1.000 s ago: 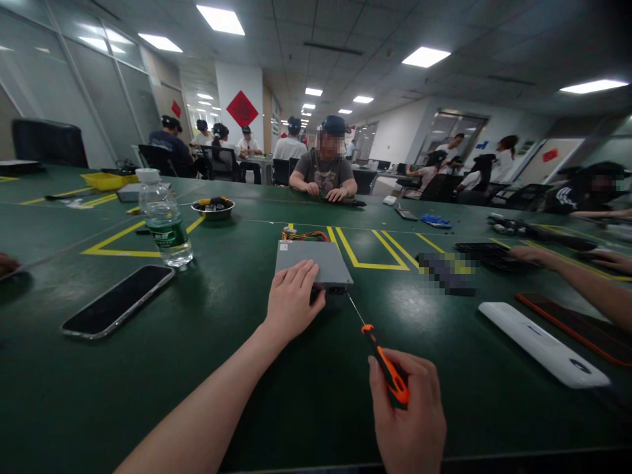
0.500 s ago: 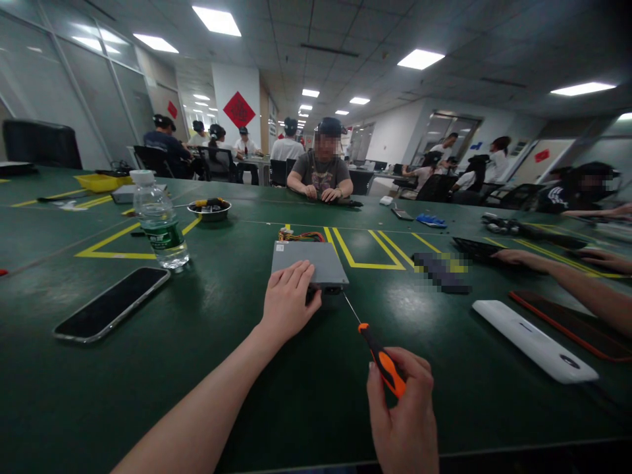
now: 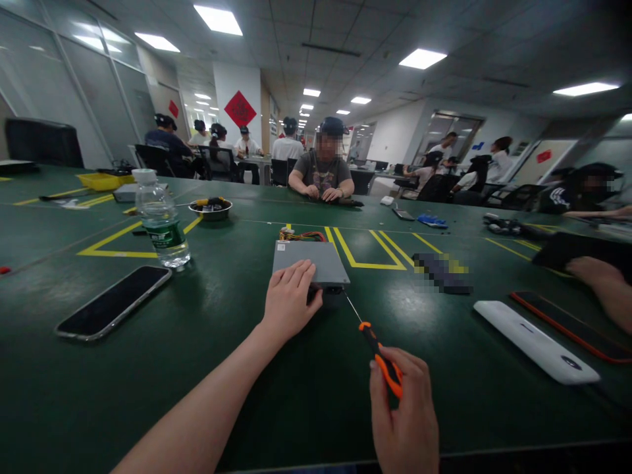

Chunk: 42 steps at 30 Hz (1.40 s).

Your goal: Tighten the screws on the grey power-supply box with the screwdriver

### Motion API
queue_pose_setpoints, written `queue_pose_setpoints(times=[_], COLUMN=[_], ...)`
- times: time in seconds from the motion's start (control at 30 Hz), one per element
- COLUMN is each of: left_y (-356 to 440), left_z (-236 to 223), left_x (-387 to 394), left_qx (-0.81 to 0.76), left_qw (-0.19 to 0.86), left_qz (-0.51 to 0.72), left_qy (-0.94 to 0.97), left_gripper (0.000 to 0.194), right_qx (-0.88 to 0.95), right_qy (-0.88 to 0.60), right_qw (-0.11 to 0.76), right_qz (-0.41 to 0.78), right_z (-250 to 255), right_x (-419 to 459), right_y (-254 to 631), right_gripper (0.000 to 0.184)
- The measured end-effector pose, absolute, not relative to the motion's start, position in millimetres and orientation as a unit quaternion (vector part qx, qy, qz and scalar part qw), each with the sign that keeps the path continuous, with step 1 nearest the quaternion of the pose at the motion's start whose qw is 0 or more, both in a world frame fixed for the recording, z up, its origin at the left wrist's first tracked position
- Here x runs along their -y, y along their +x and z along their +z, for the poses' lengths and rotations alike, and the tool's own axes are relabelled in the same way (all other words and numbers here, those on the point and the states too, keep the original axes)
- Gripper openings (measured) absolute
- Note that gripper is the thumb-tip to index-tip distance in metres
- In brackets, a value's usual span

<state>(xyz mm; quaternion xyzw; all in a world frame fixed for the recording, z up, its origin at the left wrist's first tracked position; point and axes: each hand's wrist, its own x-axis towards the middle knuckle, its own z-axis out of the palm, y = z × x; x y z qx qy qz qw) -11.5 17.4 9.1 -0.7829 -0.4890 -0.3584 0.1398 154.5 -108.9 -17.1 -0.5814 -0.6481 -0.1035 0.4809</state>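
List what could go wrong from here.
1. The screwdriver in the right hand could slip at the near right corner of the gray metal box, perhaps toward the nearby left thumb.
2. The box might pivot, since the left hand lies over only its near left part.
3. The upright bottle, if knocked, could topple onto the adjacent phone.

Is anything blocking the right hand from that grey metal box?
Nothing visible blocks the right hand: only its own screwdriver spans the gap to the grey metal box. The left hand lies on the box, farther left.
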Motion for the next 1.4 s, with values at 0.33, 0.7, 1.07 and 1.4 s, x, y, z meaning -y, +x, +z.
queue_pose_setpoints(times=[0.33, 0.7, 1.07, 1.4], left_y=[-11, -12, -12, -13], left_z=[9, 9, 8, 9], left_x=[-17, -17, -18, -18], left_qx=[0.489, 0.492, 0.488, 0.491], left_qw=[0.140, 0.141, 0.143, 0.143], left_qz=[-0.357, -0.354, -0.356, -0.349], left_qy=[-0.784, -0.783, -0.784, -0.785], left_gripper=[0.038, 0.039, 0.039, 0.041], right_qx=[0.649, 0.626, 0.606, 0.637], right_qy=[-0.599, -0.634, -0.647, -0.602], right_qw=[0.460, 0.452, 0.462, 0.477], right_qz=[-0.090, -0.050, 0.011, -0.067], right_z=[-16, -18, -22, -17], right_x=[107, 109, 110, 112], right_y=[155, 161, 158, 158], right_gripper=[0.028, 0.028, 0.027, 0.019])
